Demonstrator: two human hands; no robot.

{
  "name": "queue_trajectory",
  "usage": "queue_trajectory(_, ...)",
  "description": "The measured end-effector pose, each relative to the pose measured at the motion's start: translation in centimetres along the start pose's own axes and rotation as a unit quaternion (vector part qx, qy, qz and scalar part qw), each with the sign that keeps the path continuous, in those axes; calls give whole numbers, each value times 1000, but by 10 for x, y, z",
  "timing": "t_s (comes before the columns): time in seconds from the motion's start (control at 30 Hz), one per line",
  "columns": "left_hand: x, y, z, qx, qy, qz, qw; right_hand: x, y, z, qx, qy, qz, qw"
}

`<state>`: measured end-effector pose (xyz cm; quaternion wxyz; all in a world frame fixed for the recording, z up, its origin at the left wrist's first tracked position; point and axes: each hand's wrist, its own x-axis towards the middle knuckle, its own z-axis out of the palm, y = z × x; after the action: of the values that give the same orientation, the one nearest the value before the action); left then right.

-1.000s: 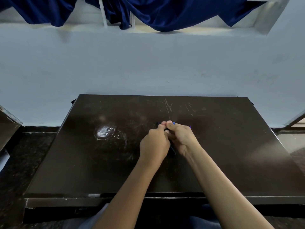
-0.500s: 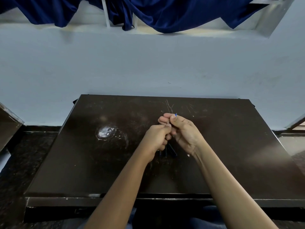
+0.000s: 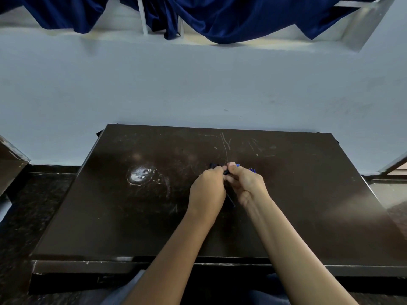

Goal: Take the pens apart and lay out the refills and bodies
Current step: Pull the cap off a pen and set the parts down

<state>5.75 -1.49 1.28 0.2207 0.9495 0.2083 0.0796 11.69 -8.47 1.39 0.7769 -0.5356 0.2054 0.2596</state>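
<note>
Bare left hand (image 3: 207, 187) curled into a loose fist, bare right hand (image 3: 247, 183) beside it, fingertips of both pinched together, forearms angled inward from below.

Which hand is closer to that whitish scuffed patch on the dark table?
Left. The left hand is just to the right of the whitish patch, apart from it; the right hand is beyond the left one, farther away.

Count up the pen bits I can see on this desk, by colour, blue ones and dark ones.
Blue pen pieces: 2
Dark pen pieces: 2
Total showing: 4
The left hand and right hand cover the rest, so the true count cannot be told.
</note>
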Motion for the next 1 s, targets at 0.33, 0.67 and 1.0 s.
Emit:
queue_trajectory(0.33, 12, -3, -27, -532, -184, -176, 808, -10, -17, 0, -26, -173, -110, 978)
queue_trajectory(0.67, 8, -4, -13, -379, -95, -114, 914, 1, -9, -2, -90, -191, -82, 974)
queue_trajectory(1.0, 9, -5, -9, -373, -90, -133, 914, 3, -10, -3, -90, -207, -48, 973)
